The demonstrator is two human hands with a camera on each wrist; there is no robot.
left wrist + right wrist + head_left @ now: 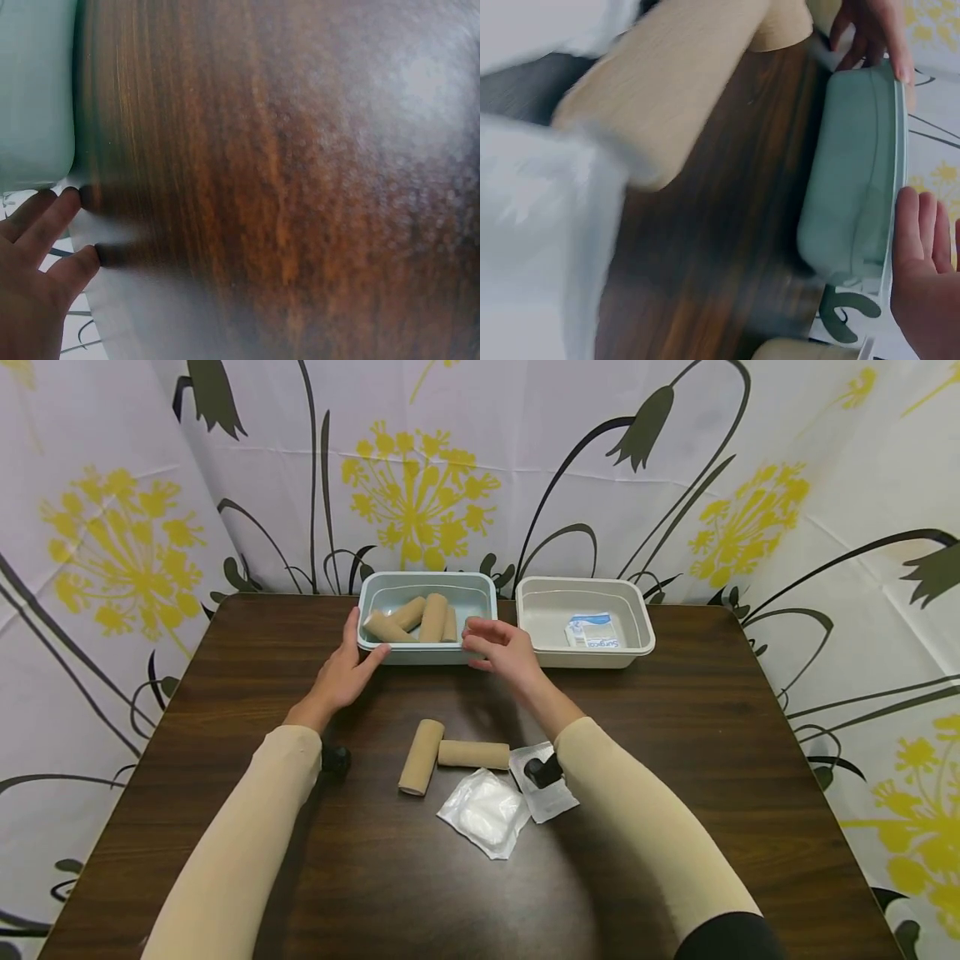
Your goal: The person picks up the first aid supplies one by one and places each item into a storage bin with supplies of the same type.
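Observation:
A pale blue-green plastic bin (427,653) stands at the back of the table, holding several cardboard tubes (432,618). My left hand (342,677) touches its front left corner, thumb at the rim and fingers along the left side. In the left wrist view that hand (34,259) has its fingers spread beside the bin's corner. My right hand (504,652) is at the front right corner, its fingers loosely bent by the rim. In the right wrist view, the right hand's (926,277) fingers lie close against the rim; whether they touch is unclear. Neither hand holds a loose thing.
A beige bin (585,657) with a blue and white packet marked "Surgical" (592,632) stands at right. Nearer lie a cardboard tube (422,757), another tube (474,754), a white packet (486,814) and a second packet (553,800). A patterned curtain (420,477) hangs behind the table.

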